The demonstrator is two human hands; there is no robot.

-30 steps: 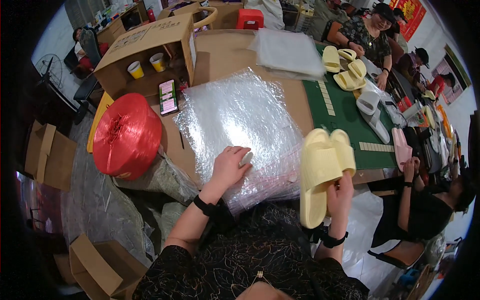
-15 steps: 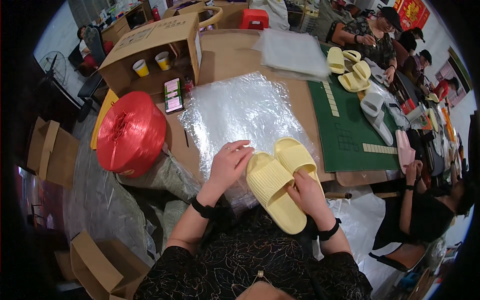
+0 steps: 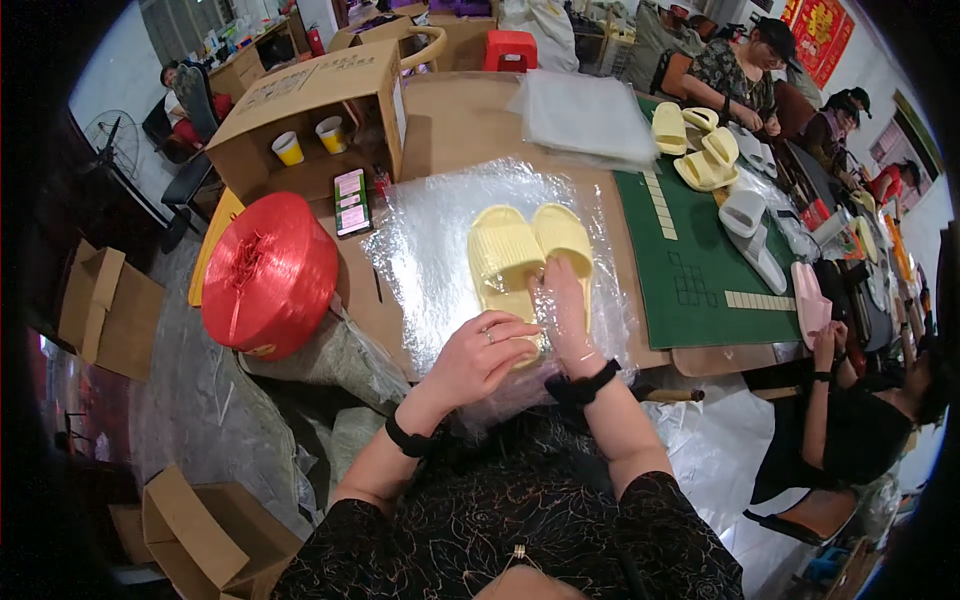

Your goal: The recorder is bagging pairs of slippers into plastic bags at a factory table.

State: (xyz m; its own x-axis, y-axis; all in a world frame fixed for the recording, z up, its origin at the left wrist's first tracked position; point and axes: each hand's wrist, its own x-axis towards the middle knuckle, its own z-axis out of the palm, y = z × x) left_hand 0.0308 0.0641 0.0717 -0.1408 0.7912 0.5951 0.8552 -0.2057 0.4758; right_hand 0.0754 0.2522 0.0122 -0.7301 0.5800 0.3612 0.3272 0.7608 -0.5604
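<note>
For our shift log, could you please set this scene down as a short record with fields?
Right hand: right hand under clear plastic film, fingers at the straps of a pale yellow slipper pair; grip unclear
Left hand: left hand over the pair's near end, beside the right wrist
Slipper pair: side by side, toe ends away from the person
Left side: phone; red twine roll; open cardboard box with two paper cups inside
Right side: green mat bearing white slippers and more yellow ones
</note>
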